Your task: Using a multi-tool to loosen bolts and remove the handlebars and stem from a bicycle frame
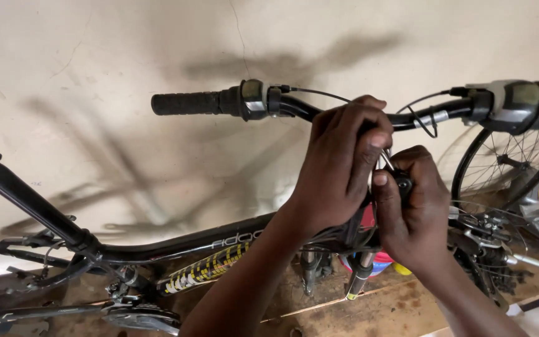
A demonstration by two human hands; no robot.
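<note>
Handlebar [425, 118] of a black bicycle runs across the upper part of the view, in front of a pale wall [95, 50], and both hands work at its middle, where it meets the stem [400, 185]. The left hand [341, 165] lies over the bar from the near side, its fingers [369, 134] curled down and pressed together around the clamp area, the thumb pointing toward the other hand. The right hand [416, 206] sits just below and beside it, touching it, with its fingers closed around the dark stem part; the thumb [380, 187] presses against the left hand's fingertips. What, if anything, is pinched between them is hidden.

A black rubber grip [185, 103] ends the bar on the left of the view, next to a grey shifter [254, 98]. Another shifter [513, 103] sits at the far right end. Thin cables [422, 112] loop from the shifters toward the hands. The black frame tube [176, 243] slants down to the left, with a yellow patterned tube [204, 269] beneath it. A spoked wheel [500, 162] stands behind the right hand, and a cassette of cogs [497, 262] lies below it on the brown floor [369, 312].
</note>
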